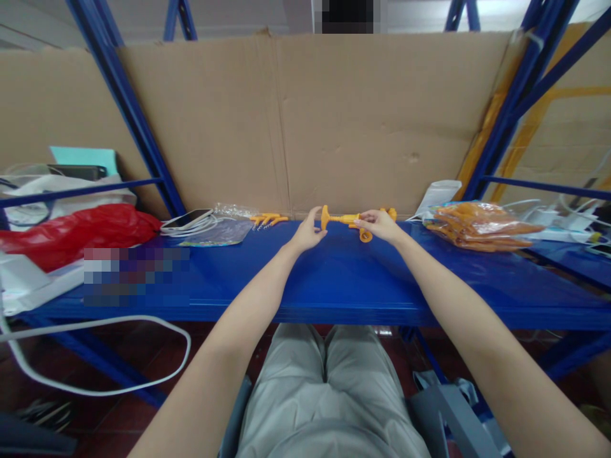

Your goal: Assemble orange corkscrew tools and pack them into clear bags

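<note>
A long yellow plastic tool [346, 218] lies level between my two hands, just above the back of the blue table. It has a thin rod, a thicker barrel and a wide crosswise end piece [325, 218] on the left. My left hand [309, 232] curls round that end piece, its thumb and fingertips at the piece's lower and upper ends. My right hand [379, 225] is closed on the thicker barrel, with fingers hiding part of it. Beside and under the right hand show a yellow ring-shaped part [365, 236] and another yellow piece [392, 213].
Several yellow parts with small screw-like bits [270, 220] lie at the back of the blue table [348, 280]. To the left are a clear bag [217, 232], a phone [191, 218] and a red bag [90, 232]. Bagged orange items [482, 226] sit right. Cardboard [358, 121] stands behind.
</note>
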Demonstrator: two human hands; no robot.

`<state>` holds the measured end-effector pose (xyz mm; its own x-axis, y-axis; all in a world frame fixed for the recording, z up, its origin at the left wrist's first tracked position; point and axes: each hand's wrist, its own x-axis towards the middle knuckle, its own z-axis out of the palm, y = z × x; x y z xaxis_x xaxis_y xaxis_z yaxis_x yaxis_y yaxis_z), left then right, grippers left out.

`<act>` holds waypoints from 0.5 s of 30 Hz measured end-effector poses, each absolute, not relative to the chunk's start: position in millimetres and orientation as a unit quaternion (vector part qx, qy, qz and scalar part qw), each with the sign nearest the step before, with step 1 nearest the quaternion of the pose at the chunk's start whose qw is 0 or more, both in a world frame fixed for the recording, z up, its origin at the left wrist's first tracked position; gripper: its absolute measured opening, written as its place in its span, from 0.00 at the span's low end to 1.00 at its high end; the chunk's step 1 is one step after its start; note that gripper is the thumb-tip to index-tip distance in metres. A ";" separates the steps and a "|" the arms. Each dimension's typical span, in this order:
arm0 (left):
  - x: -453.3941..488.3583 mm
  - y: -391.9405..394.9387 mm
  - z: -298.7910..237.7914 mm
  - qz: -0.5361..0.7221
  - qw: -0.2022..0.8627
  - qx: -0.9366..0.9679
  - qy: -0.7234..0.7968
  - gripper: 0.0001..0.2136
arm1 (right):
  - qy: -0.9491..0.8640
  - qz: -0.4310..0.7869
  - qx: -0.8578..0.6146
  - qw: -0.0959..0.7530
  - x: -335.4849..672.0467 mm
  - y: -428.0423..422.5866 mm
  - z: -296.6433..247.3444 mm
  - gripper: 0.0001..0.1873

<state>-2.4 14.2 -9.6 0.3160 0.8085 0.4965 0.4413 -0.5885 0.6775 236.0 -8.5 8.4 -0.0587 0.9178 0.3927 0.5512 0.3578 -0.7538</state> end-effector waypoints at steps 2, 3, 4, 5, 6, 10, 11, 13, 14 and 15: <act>-2.1 14.1 -11.1 0.427 0.220 0.783 0.396 0.36 | -0.692 0.140 -0.557 0.437 235.5 -7.5 6.6 0.16; -2.3 14.5 -12.3 0.420 0.218 0.785 0.399 0.36 | -0.694 0.097 -0.571 0.428 235.5 -7.3 5.5 0.16; -2.6 15.1 -13.5 0.412 0.214 0.789 0.402 0.36 | -0.696 0.053 -0.583 0.415 235.4 -7.3 4.3 0.17; -3.1 15.9 -14.7 0.403 0.209 0.793 0.407 0.35 | -0.699 0.009 -0.594 0.398 235.1 -7.7 3.3 0.18; -3.6 16.9 -15.8 0.395 0.204 0.796 0.411 0.35 | -0.704 -0.032 -0.600 0.378 234.5 -8.4 2.4 0.18; -5.1 22.1 -18.7 0.380 0.181 0.806 0.416 0.32 | -0.734 -0.156 -0.597 0.284 227.8 -15.1 0.6 0.17; -5.3 23.3 -19.3 0.380 0.177 0.808 0.414 0.31 | -0.740 -0.177 -0.594 0.261 225.2 -17.4 0.6 0.17; -5.5 25.0 -20.1 0.379 0.168 0.811 0.413 0.30 | -0.752 -0.203 -0.589 0.215 219.5 -22.3 0.9 0.18; -5.5 25.4 -20.3 0.378 0.164 0.812 0.413 0.30 | -0.759 -0.209 -0.585 0.194 216.5 -24.6 1.2 0.18; -5.4 25.5 -20.3 0.376 0.161 0.813 0.415 0.29 | -0.767 -0.213 -0.580 0.175 213.5 -26.9 1.5 0.18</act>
<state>-5.4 25.5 -20.3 0.3739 0.7950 0.4777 0.5531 -0.6046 0.5732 213.5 -26.9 1.5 -0.2665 0.8146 0.5152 0.9636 0.2367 0.1244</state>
